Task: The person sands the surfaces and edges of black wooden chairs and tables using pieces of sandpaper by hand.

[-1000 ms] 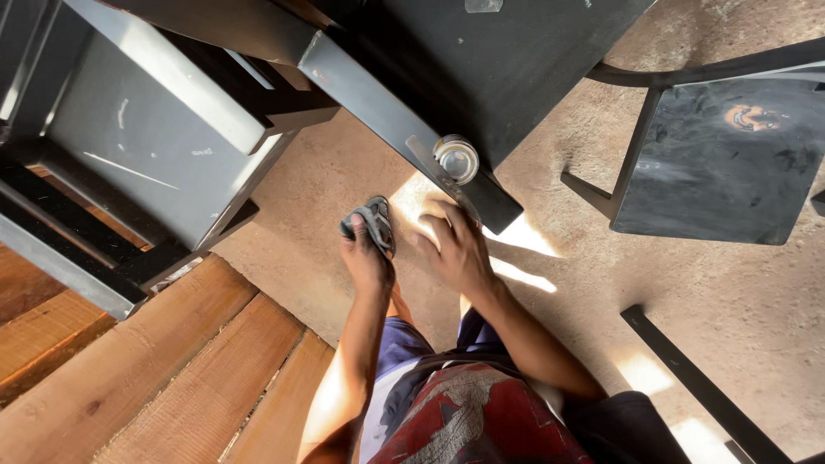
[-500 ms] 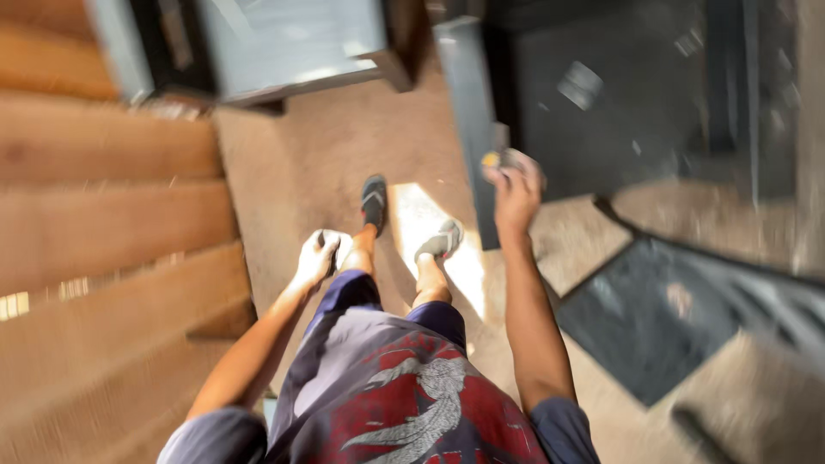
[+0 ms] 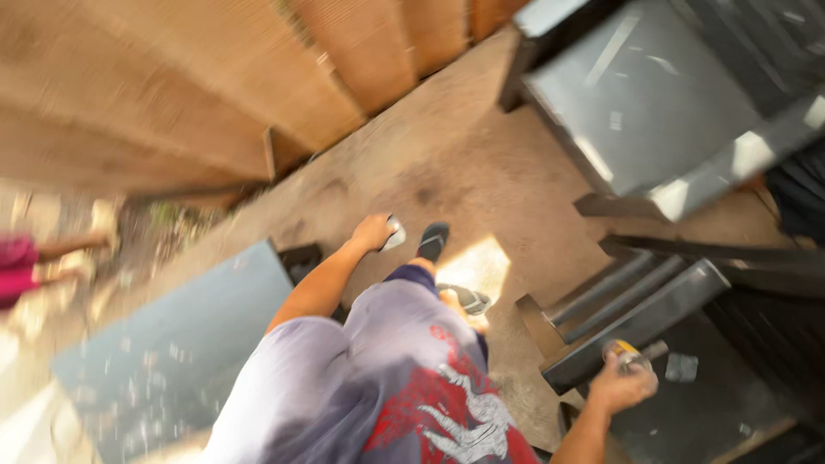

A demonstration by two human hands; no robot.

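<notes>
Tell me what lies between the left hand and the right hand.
Head view: between the left hand and the right hand lie the person's sandalled feet and a sunlit patch of floor.

Frame is motion-blurring throughout. Bare concrete floor [image 3: 447, 172] is running diagonally through the middle, with a bright sun patch [image 3: 477, 266] lying on it. Reddish wooden planks [image 3: 172, 94] are filling the upper left, edges smearing. Grey metal cabinet [image 3: 644, 112] is sitting upper right, its flat face catching glare. Dark metal frame rails [image 3: 636, 309] are lying stacked below it, angling toward lower right. Flat grey sheet panel [image 3: 172, 344] is lying lower left, speckled. Dark sandals [image 3: 432, 241] are showing on the floor near the sun patch. Another person in a pink garment [image 3: 17, 266] is showing at the far left edge, too blurred for detail.
</notes>
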